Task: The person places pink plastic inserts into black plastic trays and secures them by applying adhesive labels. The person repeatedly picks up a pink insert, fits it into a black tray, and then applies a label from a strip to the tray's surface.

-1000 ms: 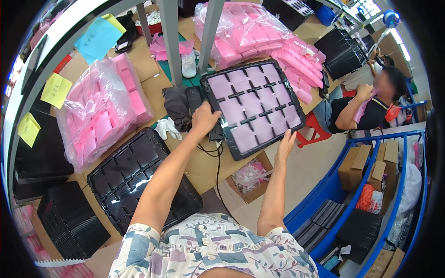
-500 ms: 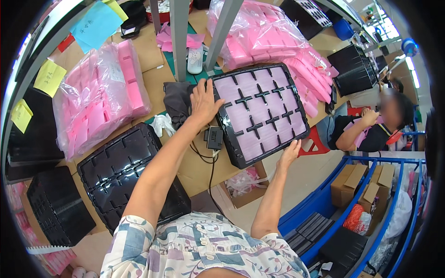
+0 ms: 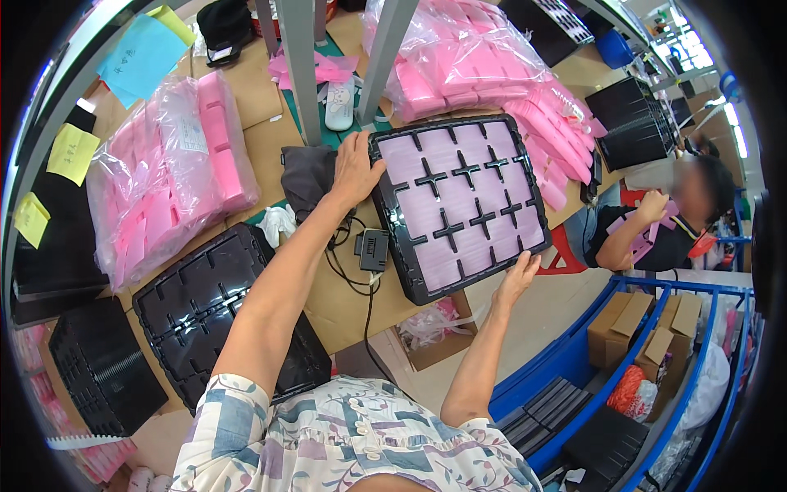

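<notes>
A black compartment tray [image 3: 415, 283] filled with pale pink bags lies tilted on the cardboard-covered table [image 3: 344, 299], its lower right corner past the table's edge. My left hand [image 3: 354, 168] grips the tray's upper left corner. My right hand [image 3: 517, 276] holds its lower right edge. To the left sits a stack of empty black trays [image 3: 205, 295].
Clear bags of pink packets lie at the left [image 3: 168, 176] and at the back right [image 3: 475, 61]. A black adapter [image 3: 374, 249] with its cable sits by the tray. A seated person [image 3: 656, 225] works at the right. Cardboard boxes [image 3: 648, 332] fill a blue rack below.
The view has tilted down and drawn closer to the table. Both hands keep their hold on the filled tray, which has stayed at about the same spot on the table.
</notes>
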A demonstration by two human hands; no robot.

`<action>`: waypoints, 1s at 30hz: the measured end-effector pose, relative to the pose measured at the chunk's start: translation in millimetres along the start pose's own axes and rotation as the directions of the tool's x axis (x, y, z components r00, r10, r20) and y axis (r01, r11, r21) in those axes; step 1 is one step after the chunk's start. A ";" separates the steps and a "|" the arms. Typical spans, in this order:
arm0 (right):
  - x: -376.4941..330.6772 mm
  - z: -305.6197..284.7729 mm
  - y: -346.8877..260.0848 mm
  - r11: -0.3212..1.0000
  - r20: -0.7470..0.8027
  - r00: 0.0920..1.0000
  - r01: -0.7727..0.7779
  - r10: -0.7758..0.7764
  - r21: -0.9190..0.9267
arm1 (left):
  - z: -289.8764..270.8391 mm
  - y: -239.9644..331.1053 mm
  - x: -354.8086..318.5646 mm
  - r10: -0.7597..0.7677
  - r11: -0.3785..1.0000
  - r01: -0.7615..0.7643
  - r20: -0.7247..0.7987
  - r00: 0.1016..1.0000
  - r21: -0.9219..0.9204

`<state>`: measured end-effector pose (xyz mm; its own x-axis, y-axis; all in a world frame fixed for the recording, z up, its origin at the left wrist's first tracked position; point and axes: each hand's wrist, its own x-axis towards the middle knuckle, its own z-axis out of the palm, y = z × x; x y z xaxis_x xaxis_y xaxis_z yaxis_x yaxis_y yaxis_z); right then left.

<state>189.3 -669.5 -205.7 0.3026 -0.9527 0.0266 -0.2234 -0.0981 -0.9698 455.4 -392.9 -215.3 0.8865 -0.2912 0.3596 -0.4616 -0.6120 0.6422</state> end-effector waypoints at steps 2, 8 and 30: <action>-5.4 3.5 -6.4 0.999 0.044 0.998 0.035 -0.035 -0.005 | -2.3 -1.4 4.5 -0.051 0.996 0.057 0.085 0.995 -0.075; 26.3 -2.7 23.2 0.905 0.061 0.975 0.222 -0.214 -0.363 | -31.6 9.9 16.9 -0.137 0.982 0.164 0.237 0.962 -0.096; -419.6 338.2 -225.4 -0.118 0.664 -0.577 0.790 -0.476 0.602 | -368.1 -6.6 -321.5 -0.703 0.513 0.464 -0.043 0.710 -0.722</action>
<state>426.0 -150.4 -80.2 0.5466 0.7871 0.2856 0.8231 -0.5679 -0.0102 161.3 -24.5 -86.0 0.9525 0.2546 -0.1672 0.1511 0.0815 0.9852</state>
